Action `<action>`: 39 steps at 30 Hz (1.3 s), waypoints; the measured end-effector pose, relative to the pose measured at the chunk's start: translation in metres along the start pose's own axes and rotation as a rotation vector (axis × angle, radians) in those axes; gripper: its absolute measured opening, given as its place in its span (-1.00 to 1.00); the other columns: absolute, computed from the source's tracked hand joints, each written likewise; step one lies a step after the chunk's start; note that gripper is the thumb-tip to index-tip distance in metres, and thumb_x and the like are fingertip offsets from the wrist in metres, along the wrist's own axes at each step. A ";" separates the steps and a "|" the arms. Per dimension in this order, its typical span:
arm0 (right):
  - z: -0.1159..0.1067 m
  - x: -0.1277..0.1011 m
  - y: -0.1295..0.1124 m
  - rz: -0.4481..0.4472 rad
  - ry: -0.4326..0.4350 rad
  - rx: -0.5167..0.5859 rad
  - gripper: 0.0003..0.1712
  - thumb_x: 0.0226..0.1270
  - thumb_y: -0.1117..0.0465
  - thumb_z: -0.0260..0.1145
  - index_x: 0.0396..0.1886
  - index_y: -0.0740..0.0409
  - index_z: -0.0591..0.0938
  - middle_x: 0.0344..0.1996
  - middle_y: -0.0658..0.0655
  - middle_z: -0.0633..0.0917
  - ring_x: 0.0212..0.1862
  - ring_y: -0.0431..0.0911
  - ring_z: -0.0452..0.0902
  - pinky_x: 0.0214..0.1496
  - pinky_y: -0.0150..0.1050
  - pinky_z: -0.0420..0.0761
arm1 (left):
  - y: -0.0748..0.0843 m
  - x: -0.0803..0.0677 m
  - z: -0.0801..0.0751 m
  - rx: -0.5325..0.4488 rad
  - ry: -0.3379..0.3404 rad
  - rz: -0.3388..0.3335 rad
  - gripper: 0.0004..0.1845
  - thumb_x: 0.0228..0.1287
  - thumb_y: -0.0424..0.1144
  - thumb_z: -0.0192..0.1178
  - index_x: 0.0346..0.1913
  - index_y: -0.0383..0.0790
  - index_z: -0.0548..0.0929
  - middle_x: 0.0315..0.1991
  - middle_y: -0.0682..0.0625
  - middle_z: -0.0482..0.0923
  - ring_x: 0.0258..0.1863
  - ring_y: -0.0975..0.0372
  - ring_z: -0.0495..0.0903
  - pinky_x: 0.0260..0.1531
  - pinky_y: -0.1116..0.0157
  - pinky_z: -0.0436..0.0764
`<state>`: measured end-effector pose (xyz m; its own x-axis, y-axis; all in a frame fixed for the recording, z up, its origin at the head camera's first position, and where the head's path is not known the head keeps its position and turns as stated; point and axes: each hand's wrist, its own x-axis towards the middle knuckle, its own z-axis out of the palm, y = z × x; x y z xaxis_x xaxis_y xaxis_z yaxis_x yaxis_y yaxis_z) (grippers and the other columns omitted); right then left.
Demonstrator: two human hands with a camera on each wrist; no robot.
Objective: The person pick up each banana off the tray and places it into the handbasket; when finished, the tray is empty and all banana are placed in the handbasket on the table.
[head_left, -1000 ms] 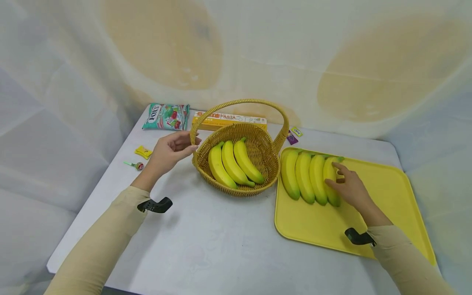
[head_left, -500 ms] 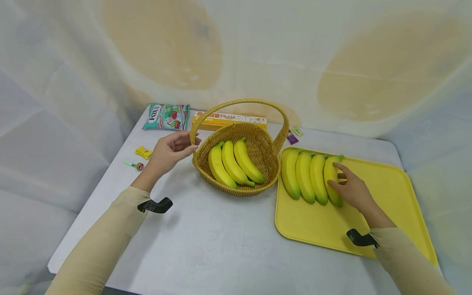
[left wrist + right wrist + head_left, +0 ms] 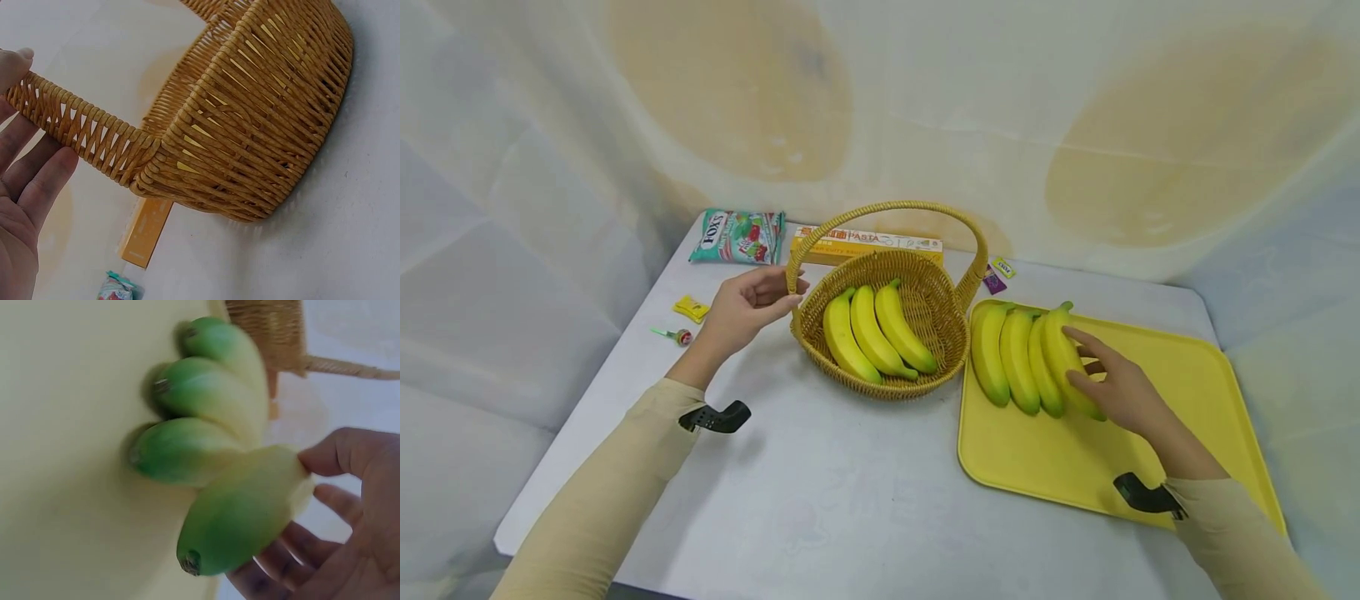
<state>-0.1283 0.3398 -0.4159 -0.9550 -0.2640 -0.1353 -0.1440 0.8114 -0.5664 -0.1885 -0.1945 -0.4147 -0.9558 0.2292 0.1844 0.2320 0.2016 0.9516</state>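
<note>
A woven basket (image 3: 940,329) with a tall handle (image 3: 887,208) holds three bananas (image 3: 872,333). My left hand (image 3: 747,307) grips the handle's left base (image 3: 94,134), thumb on top and fingers below. On the yellow tray (image 3: 1180,392) lie three bananas (image 3: 1011,358). My right hand (image 3: 1112,382) holds a fourth banana (image 3: 1067,354) at the row's right end and has it tilted up off the tray. In the right wrist view this banana (image 3: 244,509) rests in my curled fingers above the other three (image 3: 200,419).
A green candy bag (image 3: 737,237) and a yellow pasta box (image 3: 865,244) lie at the table's back. Small sweets (image 3: 691,309) sit left of the basket, and two wrappers (image 3: 997,273) lie behind the tray. Draped cloth surrounds the table.
My right hand has closed round the rightmost banana and lifted it off the tray, tipping it up and leftward. The left hand and the basket have stayed put.
</note>
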 end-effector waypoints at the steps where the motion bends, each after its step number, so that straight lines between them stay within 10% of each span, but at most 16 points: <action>1: -0.002 -0.001 -0.004 -0.016 -0.009 0.008 -0.25 0.59 0.10 0.18 0.64 0.03 0.13 0.31 0.50 0.43 0.15 0.37 0.52 -0.04 0.21 0.65 | 0.000 0.000 0.000 0.000 0.000 0.000 -0.53 0.37 -0.22 0.36 0.24 -0.37 0.58 0.07 -0.16 0.70 0.03 0.20 0.71 0.05 0.37 0.67; 22: -0.006 0.002 -0.078 -0.334 -0.216 0.131 -0.30 0.53 0.19 0.28 0.57 -0.18 0.30 0.41 0.02 0.46 0.17 0.01 0.55 0.02 -0.13 0.69 | 0.000 0.000 0.000 -0.001 0.004 0.001 -0.57 0.37 -0.23 0.36 0.24 -0.29 0.62 0.06 -0.15 0.71 0.00 0.22 0.72 0.02 0.37 0.68; 39: 0.030 0.071 -0.138 -0.345 -0.314 0.175 -0.32 0.51 0.09 0.30 0.56 -0.14 0.33 0.30 0.06 0.56 0.17 -0.04 0.54 0.12 -0.05 0.61 | -0.001 -0.001 0.000 0.006 -0.002 0.006 -0.57 0.38 -0.21 0.36 0.25 -0.22 0.62 0.06 -0.11 0.71 0.02 0.21 0.71 0.04 0.37 0.67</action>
<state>-0.1686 0.1937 -0.3714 -0.7314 -0.6677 -0.1387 -0.3668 0.5567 -0.7454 -0.1880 -0.1951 -0.4157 -0.9539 0.2324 0.1898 0.2390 0.2063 0.9488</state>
